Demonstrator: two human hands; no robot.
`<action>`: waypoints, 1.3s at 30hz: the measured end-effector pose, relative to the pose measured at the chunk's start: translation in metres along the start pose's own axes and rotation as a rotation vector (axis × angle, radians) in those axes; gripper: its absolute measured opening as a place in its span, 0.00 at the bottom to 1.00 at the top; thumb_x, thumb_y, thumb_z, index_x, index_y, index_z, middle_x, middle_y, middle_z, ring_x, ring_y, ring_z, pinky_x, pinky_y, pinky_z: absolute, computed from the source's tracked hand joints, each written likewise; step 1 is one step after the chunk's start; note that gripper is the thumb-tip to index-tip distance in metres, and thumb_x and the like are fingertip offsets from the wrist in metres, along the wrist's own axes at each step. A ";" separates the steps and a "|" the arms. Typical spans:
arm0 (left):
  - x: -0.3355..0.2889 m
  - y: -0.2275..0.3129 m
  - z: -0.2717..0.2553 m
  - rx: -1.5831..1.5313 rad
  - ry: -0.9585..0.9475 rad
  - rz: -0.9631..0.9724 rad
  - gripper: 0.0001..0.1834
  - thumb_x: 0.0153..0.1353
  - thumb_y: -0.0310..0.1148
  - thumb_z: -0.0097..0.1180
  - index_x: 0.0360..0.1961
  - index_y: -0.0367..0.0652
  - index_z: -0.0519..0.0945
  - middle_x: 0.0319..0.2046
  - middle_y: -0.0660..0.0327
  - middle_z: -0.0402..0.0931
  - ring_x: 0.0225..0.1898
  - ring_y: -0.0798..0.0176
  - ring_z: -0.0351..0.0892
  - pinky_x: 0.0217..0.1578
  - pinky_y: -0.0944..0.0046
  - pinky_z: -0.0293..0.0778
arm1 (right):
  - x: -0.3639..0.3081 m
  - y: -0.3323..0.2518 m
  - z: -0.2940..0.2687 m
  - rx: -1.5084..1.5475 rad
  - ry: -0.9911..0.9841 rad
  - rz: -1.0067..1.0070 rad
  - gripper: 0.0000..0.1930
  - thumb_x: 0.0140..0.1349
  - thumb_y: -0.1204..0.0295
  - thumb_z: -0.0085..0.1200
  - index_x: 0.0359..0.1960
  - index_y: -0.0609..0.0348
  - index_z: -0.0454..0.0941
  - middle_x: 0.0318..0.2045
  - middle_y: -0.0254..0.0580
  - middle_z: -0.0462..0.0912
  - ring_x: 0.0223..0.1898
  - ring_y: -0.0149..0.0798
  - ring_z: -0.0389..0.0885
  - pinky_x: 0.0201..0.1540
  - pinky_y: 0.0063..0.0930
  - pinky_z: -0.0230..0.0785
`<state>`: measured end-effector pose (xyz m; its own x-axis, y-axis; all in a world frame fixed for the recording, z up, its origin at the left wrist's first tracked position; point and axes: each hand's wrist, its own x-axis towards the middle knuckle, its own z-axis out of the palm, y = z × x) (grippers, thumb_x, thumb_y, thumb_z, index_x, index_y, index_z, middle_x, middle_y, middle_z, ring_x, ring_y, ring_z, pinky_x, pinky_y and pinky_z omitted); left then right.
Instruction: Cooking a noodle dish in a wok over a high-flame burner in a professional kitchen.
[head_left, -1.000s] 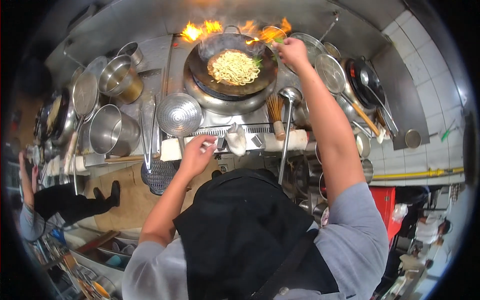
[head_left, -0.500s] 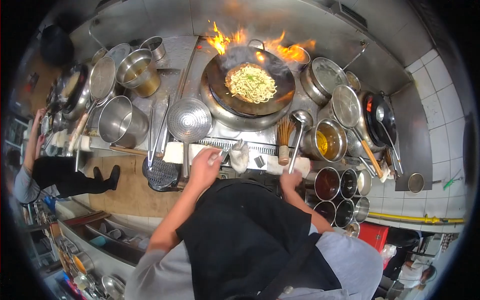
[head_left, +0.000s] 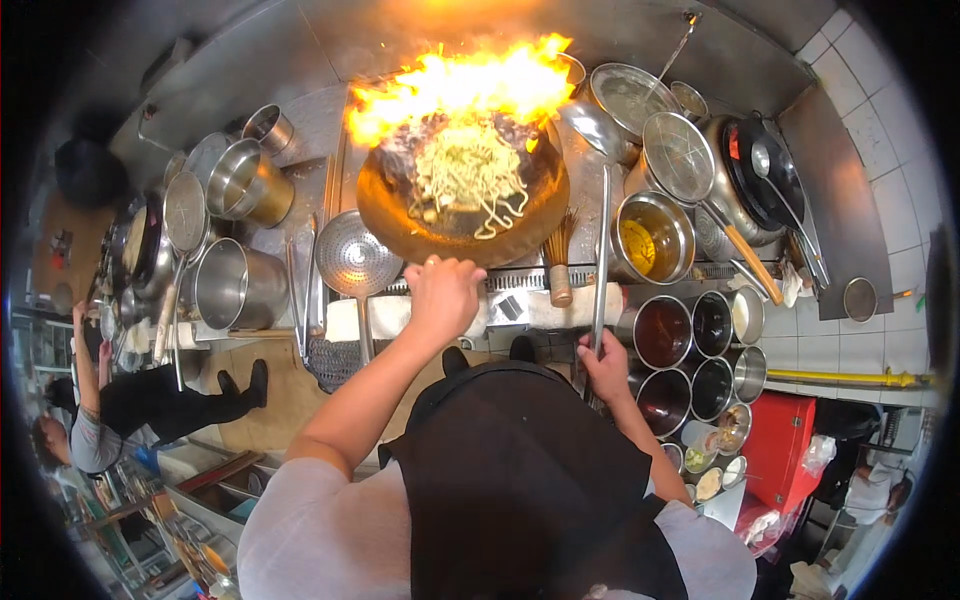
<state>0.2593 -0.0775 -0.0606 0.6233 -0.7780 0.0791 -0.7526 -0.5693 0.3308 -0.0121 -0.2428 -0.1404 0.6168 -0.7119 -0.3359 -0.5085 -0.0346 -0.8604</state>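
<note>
My left hand point(head_left: 445, 295) is closed at the near rim of a wok point(head_left: 390, 218), which tilts toward me; the exact grip is hidden under the fingers. Pale noodles point(head_left: 468, 165) are tossed up loosely over the wok, some strands hanging toward its near side. Large flames point(head_left: 470, 85) flare across the wok's far edge. In my right hand point(head_left: 605, 368) is the long handle of a ladle point(head_left: 596, 130). The ladle's bowl is raised just right of the wok, apart from the noodles.
Left of the wok lie a perforated skimmer point(head_left: 358, 254) and a deep steel pot point(head_left: 240, 285). On the right are a bamboo brush point(head_left: 560, 285), an oil pot point(head_left: 655, 237), a wire strainer point(head_left: 678, 157) and several sauce containers point(head_left: 662, 332). Another person point(head_left: 120, 400) works at far left.
My left hand has moved forward onto the wok, which now tilts toward me with noodles in the air. The flames have grown. My right hand has raised the ladle. The white cloth has left the counter.
</note>
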 end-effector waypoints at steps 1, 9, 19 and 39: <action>0.002 0.001 0.000 0.000 -0.002 0.003 0.14 0.68 0.39 0.51 0.30 0.44 0.84 0.30 0.53 0.81 0.40 0.46 0.78 0.40 0.43 0.63 | -0.004 -0.013 -0.003 0.102 -0.007 -0.163 0.14 0.63 0.77 0.56 0.52 0.62 0.77 0.34 0.34 0.78 0.34 0.28 0.75 0.42 0.25 0.71; 0.004 -0.011 0.031 -0.165 0.136 0.121 0.10 0.63 0.35 0.58 0.29 0.40 0.83 0.28 0.46 0.80 0.32 0.41 0.77 0.37 0.44 0.72 | -0.034 -0.140 -0.044 0.040 -0.300 -0.311 0.34 0.64 0.83 0.52 0.73 0.60 0.63 0.46 0.38 0.80 0.40 0.27 0.76 0.49 0.22 0.71; 0.036 -0.019 0.090 -0.151 0.306 0.095 0.13 0.66 0.36 0.56 0.28 0.39 0.82 0.28 0.50 0.80 0.36 0.42 0.76 0.39 0.45 0.73 | 0.094 -0.165 0.035 -0.610 -0.256 -0.546 0.33 0.56 0.80 0.50 0.67 0.67 0.68 0.49 0.70 0.80 0.53 0.65 0.78 0.59 0.44 0.70; 0.036 -0.034 0.091 -0.158 0.319 0.103 0.12 0.64 0.36 0.57 0.29 0.40 0.82 0.29 0.51 0.81 0.36 0.43 0.77 0.39 0.44 0.73 | 0.079 -0.173 0.049 -0.674 -0.300 -0.435 0.32 0.58 0.78 0.56 0.68 0.64 0.68 0.54 0.69 0.78 0.56 0.62 0.79 0.58 0.41 0.71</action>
<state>0.2880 -0.1105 -0.1547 0.5994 -0.6930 0.4006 -0.7885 -0.4249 0.4447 0.1539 -0.2586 -0.0368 0.9244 -0.3263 -0.1975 -0.3797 -0.7392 -0.5562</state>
